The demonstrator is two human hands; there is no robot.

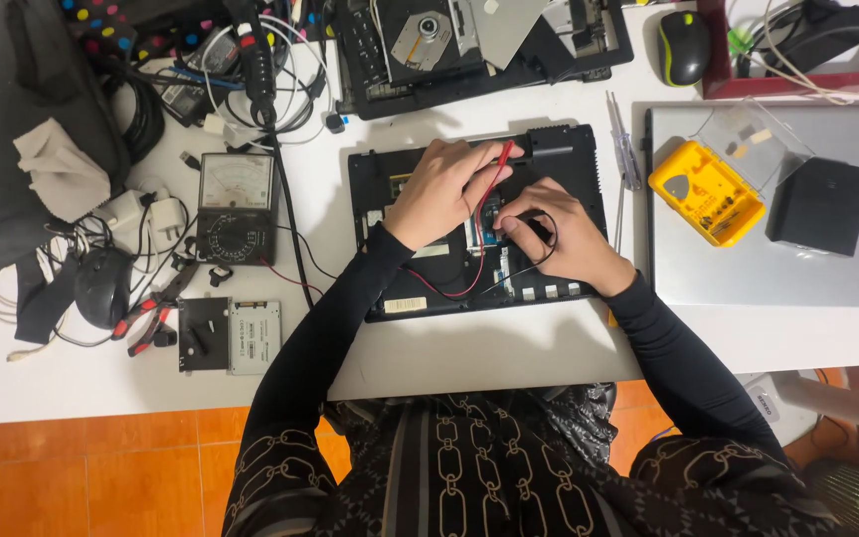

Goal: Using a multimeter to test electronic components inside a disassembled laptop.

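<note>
I am looking down at a white table (pixel 509 348) crowded with repair gear. In front of me, at its middle, lies an opened black laptop base (pixel 569 164), bottom cover off, its boards and slots exposed. It looks rigid and fairly heavy, steady enough to stay put, but the exposed parts inside seem fragile, so I would grip it only by the outer edges.

To the left sits an analog multimeter (pixel 237 206), with red and black leads running across to me. Beside it lie a flat drive (pixel 254 336), red-handled pliers (pixel 147 320) and a dark mouse (pixel 101 286). To the right rests a closed silver laptop (pixel 797 268) bearing a yellow bit case (pixel 706 192).

My left hand (pixel 439 189) pinches the thin red probe (pixel 496 177) like a pen, tip angled down into the laptop. My right hand (pixel 569 239) grips the black probe (pixel 541 230), mostly hidden under my fingers. Both probes seem light, stiff and slim; hold them by the insulated shafts.
</note>
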